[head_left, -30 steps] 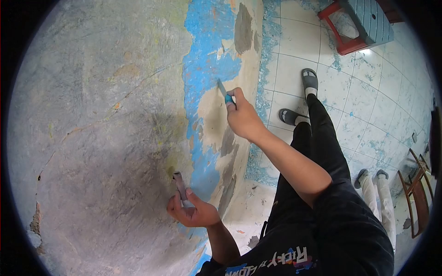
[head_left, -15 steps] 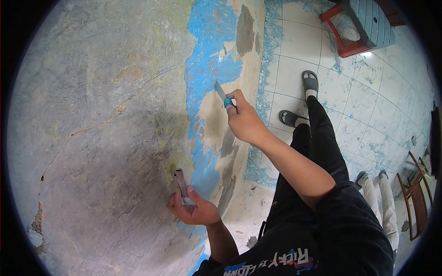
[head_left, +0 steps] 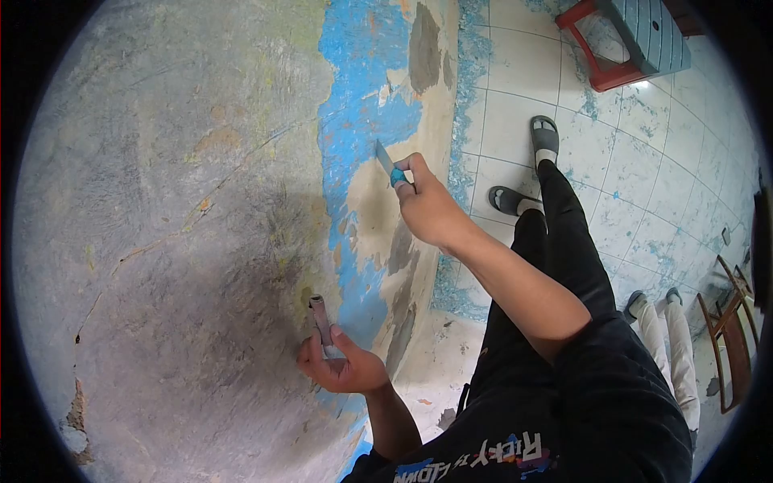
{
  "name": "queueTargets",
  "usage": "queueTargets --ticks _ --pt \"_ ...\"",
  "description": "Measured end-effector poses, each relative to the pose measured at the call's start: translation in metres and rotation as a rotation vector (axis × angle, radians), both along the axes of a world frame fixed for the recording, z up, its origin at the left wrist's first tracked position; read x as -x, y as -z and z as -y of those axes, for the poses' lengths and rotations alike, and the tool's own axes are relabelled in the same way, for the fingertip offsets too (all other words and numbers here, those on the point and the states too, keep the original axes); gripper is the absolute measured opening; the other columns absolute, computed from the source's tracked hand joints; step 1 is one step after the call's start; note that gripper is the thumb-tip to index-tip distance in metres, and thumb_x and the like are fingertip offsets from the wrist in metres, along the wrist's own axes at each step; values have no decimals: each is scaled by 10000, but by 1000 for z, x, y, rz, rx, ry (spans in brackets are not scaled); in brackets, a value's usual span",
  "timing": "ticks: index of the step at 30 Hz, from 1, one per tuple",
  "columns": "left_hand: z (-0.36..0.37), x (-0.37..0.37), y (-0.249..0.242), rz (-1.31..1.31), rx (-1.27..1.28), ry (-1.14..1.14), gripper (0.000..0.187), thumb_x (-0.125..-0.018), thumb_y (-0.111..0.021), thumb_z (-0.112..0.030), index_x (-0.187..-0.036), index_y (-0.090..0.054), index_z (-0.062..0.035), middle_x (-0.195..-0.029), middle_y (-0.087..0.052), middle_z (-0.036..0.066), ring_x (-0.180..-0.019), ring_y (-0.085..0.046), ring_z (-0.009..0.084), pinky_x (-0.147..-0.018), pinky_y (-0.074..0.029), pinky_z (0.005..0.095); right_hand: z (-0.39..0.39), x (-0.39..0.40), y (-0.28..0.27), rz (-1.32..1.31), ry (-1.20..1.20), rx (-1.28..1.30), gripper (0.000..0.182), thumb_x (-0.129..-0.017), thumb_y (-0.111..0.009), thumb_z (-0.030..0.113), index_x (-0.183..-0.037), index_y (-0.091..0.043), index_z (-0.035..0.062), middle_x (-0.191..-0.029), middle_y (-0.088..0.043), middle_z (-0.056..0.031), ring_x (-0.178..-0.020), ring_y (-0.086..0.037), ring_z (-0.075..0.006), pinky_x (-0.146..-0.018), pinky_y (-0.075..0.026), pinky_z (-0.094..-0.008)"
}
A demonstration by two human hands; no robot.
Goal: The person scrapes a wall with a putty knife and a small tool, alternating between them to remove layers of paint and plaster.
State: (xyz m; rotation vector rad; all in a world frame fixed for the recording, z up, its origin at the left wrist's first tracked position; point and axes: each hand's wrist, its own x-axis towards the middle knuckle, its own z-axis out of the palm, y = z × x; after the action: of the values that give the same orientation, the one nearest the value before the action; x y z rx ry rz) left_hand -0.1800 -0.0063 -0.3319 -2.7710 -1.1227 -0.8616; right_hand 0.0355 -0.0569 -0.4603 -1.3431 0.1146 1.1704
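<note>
My right hand grips a scraper by its teal handle, the thumb and index finger close to the blade. The narrow metal blade points up and its tip lies right at the lower edge of the blue paint on the wall. Lower down, my left hand is closed around a short, hollow, greyish-pink tube with an open dark end, held close to the wall. Its lower part is hidden by my fingers. Around the scraper, the paint has a ragged border against beige plaster.
A grey, cracked wall fills the left side. Blue paint flakes litter the tiled floor along its base. At upper right stands a red-and-grey stool. Another person's light trousers and a wooden chair are at lower right.
The view has shifted slightly. The scraper's tip stays at nearly the same spot on the paint edge, and both hands keep their holds.
</note>
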Motion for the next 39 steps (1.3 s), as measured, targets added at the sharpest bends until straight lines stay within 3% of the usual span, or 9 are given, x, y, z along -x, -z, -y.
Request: queueTargets --ticks 5,8,11,17,21,26,32,35,39 --pt "-2 -5 1 17 22 -30 219 -938 -722 -89 -1111 -671 34 -1059 -579 154 -1024 -570 301 -831 -473 447 -1 -18 5 -175 13 -19 236 -1065 -438 122 -1291 -453 55 -815 -520 -62 -748 -485 -151 -680 -409 -344" --pt "-1 -5 3 -13 6 -56 219 -931 -727 -91 -1105 -679 34 -1050 -582 153 -1019 -577 301 -829 -478 445 5 -12 -8 -49 -7 -66 237 -1065 -446 133 -1291 -455 62 -823 -519 -60 -738 -464 -141 -660 -396 -332" --pt "-2 -8 6 -18 -3 -68 216 -921 -732 -89 -1093 -688 33 -1049 -585 151 -1009 -586 301 -823 -486 441 -5 -17 15 -106 12 40 232 -1068 -444 131 -1288 -456 58 -831 -514 -52 -735 -449 -131 -654 -389 -322" --pt "-1 -10 7 -64 -30 -69 212 -909 -735 -97 -1077 -705 27 -1031 -584 142 -981 -599 301 -812 -495 432 -2 -6 7 -98 19 -69 228 -1074 -438 125 -1292 -450 60 -843 -516 -50 -749 -448 -121 -665 -399 -320" --pt "-3 -13 9 -75 -39 -71 219 -900 -746 -119 -1064 -715 22 -1009 -581 137 -976 -594 289 -798 -487 422 -4 -11 12 -139 -4 -42 237 -1078 -431 129 -1311 -433 87 -839 -505 -43 -672 -430 -106 -572 -371 -304" --pt "-3 -20 16 -81 -67 -101 219 -883 -762 -148 -1045 -729 -4 -1007 -609 121 -1000 -575 295 -826 -447 446 -3 -38 20 -334 -1 -4 228 -1086 -416 152 -1309 -415 102 -841 -491 -64 -489 -337 -81 -416 -270 -278" --pt "-8 -18 22 -204 -157 -103 194 -875 -773 -202 -1014 -749 -68 -1013 -655 65 -1007 -567 287 -866 -377 473 -3 -29 29 -321 10 -51 237 -1091 -410 162 -1320 -396 101 -886 -486 -89 -462 -320 -78 -399 -250 -270" --pt "-8 -21 24 -195 -172 -105 187 -874 -776 -218 -1003 -754 -84 -1014 -668 47 -996 -566 278 -865 -360 467 -4 -43 36 -479 53 -48 250 -1092 -406 159 -1334 -387 103 -888 -482 -87 -464 -326 -77 -398 -250 -273" --pt "-10 -21 25 -207 -163 -117 185 -875 -777 -223 -997 -756 -87 -1006 -676 37 -989 -560 269 -864 -350 459 6 -43 17 -453 1 -94 265 -1090 -402 154 -1348 -377 98 -878 -481 -82 -460 -329 -82 -394 -258 -281"
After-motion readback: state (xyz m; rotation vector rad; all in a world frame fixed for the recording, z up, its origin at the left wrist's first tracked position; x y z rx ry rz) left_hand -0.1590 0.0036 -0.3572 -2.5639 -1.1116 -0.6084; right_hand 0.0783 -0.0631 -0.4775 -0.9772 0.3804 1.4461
